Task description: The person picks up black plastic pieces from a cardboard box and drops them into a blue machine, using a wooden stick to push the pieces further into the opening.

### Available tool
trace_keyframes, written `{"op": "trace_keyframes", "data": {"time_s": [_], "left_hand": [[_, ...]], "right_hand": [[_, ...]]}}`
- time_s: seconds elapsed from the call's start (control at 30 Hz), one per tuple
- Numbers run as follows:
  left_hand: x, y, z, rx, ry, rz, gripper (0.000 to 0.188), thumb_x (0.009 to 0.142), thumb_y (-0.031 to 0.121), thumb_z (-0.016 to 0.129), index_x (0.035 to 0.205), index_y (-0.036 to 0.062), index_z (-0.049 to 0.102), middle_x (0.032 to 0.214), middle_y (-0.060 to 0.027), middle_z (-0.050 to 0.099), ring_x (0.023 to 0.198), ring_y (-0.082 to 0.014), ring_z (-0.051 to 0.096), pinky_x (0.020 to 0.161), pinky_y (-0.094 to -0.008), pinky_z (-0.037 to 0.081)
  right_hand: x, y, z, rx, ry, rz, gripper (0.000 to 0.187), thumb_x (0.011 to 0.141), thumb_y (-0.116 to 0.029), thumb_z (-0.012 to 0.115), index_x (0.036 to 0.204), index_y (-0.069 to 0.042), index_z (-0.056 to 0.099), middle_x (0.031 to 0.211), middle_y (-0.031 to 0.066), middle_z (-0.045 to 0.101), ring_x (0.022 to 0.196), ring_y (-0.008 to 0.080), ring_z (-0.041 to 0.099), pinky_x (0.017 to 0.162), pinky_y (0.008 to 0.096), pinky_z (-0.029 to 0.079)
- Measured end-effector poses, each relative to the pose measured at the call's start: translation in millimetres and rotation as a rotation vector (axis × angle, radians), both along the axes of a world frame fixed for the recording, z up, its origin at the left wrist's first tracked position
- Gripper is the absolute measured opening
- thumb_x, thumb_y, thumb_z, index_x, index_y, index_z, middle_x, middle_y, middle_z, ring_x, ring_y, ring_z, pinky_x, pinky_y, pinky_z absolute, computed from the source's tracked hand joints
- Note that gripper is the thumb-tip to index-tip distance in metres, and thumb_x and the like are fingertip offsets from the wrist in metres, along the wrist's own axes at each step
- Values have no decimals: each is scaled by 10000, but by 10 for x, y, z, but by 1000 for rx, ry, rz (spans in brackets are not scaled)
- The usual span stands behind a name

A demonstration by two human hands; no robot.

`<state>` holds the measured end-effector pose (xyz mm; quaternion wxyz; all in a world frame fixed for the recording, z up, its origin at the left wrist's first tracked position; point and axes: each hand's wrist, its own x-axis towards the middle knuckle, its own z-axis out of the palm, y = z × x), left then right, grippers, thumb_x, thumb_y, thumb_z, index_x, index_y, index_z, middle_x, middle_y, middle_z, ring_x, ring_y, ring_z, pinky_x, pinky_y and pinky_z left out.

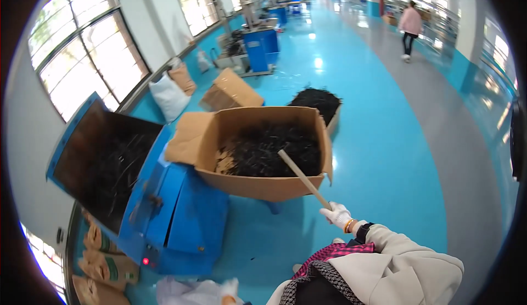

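Note:
My right hand [336, 215], in a white glove, is closed round one end of a pale stick [303, 177]. The stick's far end reaches over a large open cardboard box [258, 186]. Black plastic-looking scraps [274, 148] fill much of that box, with some tan bits at their left. Down at the lower edge, what shows of my left hand [229, 289] is small and smeared, its fingers not readable. It is beside a whitish, see-through plastic bag [186, 292]; whether it grips the bag is unclear.
Left of the box stands a blue machine [195, 225] with a wide hopper [112, 157] holding black strips. Another box of black scraps [317, 102] sits behind. Sacks [169, 96] lean by the windows; paper bags [107, 266] lie lower left. Someone in pink [410, 22] walks far right.

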<state>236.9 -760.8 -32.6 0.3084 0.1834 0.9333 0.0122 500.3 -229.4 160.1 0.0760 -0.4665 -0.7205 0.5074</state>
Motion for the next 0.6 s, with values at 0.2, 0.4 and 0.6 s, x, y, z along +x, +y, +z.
{"op": "trace_keyframes", "data": {"time_s": [0.2,0.4,0.6], "left_hand": [[315,693,-233,60,-107,-85,638,947,596,398,1133,53,676,1108,-227,684,1033,-404,639,923,-511,479],[1439,1296,-237,127,-222,-4,525,957,508,465,1049,38,681,986,-182,724,886,-363,683,807,-501,517],[1801,3699,425,465,-469,580,357,948,366,532,924,34,659,765,-81,683,652,-215,621,620,-376,501]], "right_hand": [[1158,610,-570,214,-27,56,466,874,-463,652,954,-5,616,741,98,671,611,204,665,622,348,550],[2103,1262,-300,-59,-79,-296,446,870,-442,648,941,-5,606,718,101,667,591,218,660,602,355,546],[3403,2042,-383,38,-232,-361,438,861,-431,654,931,0,609,664,100,652,569,224,656,585,363,544]]}}
